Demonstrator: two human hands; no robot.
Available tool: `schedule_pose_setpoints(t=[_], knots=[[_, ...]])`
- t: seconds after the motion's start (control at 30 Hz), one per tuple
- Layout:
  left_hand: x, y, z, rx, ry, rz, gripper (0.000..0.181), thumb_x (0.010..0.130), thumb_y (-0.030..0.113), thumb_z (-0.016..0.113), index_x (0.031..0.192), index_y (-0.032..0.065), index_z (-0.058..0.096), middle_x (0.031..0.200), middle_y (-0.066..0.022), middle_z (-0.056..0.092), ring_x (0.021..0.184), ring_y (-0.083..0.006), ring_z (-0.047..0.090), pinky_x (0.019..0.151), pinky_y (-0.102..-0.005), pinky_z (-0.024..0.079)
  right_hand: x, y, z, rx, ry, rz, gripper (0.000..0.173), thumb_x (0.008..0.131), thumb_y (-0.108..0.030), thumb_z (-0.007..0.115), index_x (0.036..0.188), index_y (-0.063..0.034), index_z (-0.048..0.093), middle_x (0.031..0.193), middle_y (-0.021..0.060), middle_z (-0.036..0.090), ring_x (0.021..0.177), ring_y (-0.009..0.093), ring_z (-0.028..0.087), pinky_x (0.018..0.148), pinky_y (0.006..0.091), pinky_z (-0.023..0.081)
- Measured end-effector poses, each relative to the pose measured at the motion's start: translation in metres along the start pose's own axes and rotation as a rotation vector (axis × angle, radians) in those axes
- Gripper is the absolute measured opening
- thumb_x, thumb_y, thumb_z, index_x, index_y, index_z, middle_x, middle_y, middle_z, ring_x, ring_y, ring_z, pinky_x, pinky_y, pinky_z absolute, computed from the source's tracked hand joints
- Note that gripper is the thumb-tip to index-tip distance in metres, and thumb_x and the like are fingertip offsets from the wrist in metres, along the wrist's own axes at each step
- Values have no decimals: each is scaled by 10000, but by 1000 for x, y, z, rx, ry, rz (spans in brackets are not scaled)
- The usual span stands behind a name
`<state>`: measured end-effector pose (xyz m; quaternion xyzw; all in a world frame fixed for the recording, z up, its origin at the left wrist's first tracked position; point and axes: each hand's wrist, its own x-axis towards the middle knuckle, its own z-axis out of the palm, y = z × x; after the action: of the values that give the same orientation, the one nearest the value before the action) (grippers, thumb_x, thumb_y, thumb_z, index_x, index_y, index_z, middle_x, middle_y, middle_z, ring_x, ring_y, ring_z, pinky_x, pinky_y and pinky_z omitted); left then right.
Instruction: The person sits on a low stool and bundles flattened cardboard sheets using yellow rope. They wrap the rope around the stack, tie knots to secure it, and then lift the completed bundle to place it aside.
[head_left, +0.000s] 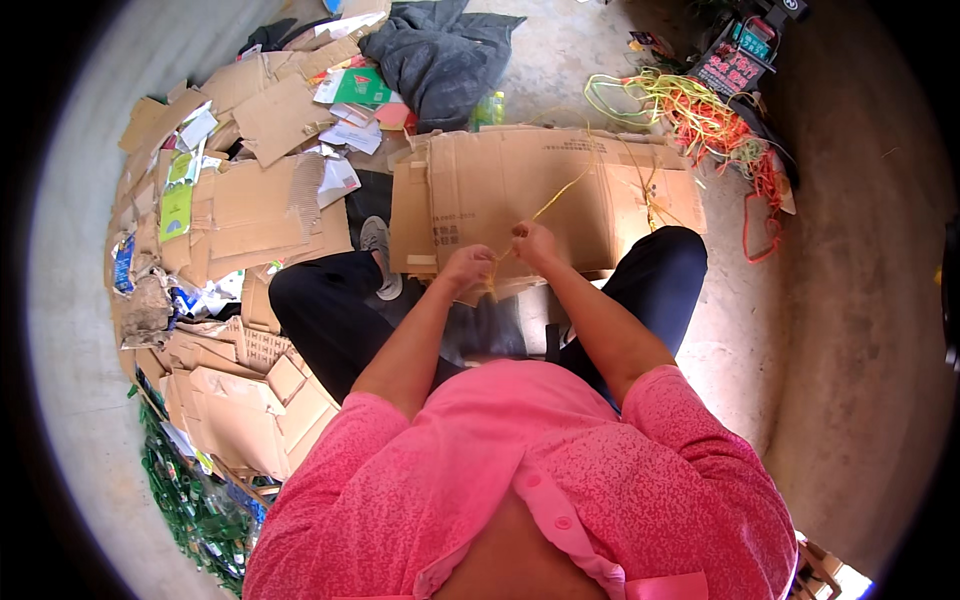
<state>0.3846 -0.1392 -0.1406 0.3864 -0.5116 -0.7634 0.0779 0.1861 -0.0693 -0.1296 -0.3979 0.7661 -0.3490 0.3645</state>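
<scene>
A stack of flattened cardboard boxes lies in front of me, between and beyond my knees. My left hand pinches a thin yellow cord at the stack's near edge, and a short piece of cord hangs below it. My right hand, a little to the right and higher, also grips the cord, which runs from there up over the top cardboard. More yellow cord crosses the right part of the stack near my right knee. The fingertips are small in view, and the cord between the hands is partly hidden.
Flattened cardboard and paper are heaped at the left, with green bottles below. A dark cloth and a greenish plastic bottle lie beyond the stack. Tangled red and yellow cord lies at the upper right, beside a wall.
</scene>
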Motion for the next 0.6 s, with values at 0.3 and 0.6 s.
schedule_pose_setpoints(t=[0.3, 0.6], knots=[[-2, 1, 4, 48, -195, -45, 168, 873, 21, 607, 1037, 56, 608, 890, -50, 609, 791, -158, 620, 691, -288, 551, -10, -6, 5, 413, -244, 69, 222, 833, -6, 616, 1054, 6, 633, 823, 93, 649, 690, 153, 649, 616, 292, 572], [0, 17, 9, 99, -35, -11, 160, 794, 38, 627, 952, 57, 651, 834, -24, 614, 754, -131, 565, 658, -295, 486, -13, -19, -4, 454, -357, 103, 216, 851, -61, 669, 1051, -11, 606, 892, 103, 632, 773, 190, 666, 657, 299, 572]])
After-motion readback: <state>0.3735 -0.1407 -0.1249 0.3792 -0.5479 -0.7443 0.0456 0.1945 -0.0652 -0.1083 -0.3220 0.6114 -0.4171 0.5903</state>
